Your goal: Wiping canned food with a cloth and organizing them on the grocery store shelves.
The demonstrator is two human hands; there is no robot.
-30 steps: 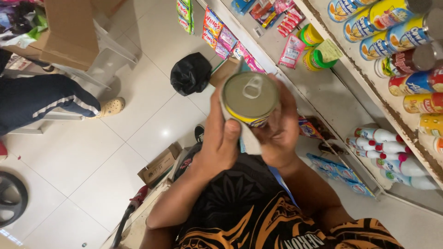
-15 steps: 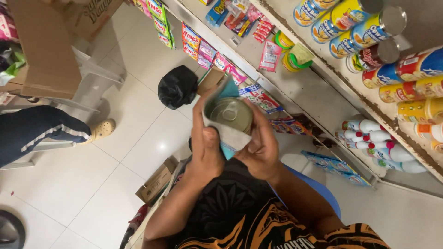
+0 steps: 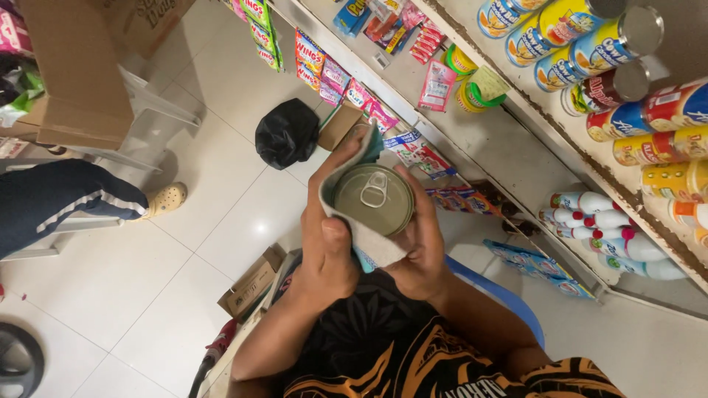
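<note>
both hands hold a pull-tab tin can (image 3: pixel 373 199) at centre: left hand (image 3: pixel 328 247) at seven o'clock presses a grey cloth (image 3: pixel 369 247) around it, right hand (image 3: pixel 420 250) fingers gripping its four o'clock side.

Black short-sleeved cotton shirt (image 3: pixel 383 346), faint tonal leaf print across chest, bold orange tribal-style bands lower down, pale lettering near hem. Forearms bare, no watch, no rings visible.

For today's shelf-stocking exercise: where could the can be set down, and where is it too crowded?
Free: the bare grey shelf stretch between the green-lidded tubs and the white bottles; also the white tiled floor beside the black bag. Crowded: the top shelf's row of yellow and blue cans.
</note>
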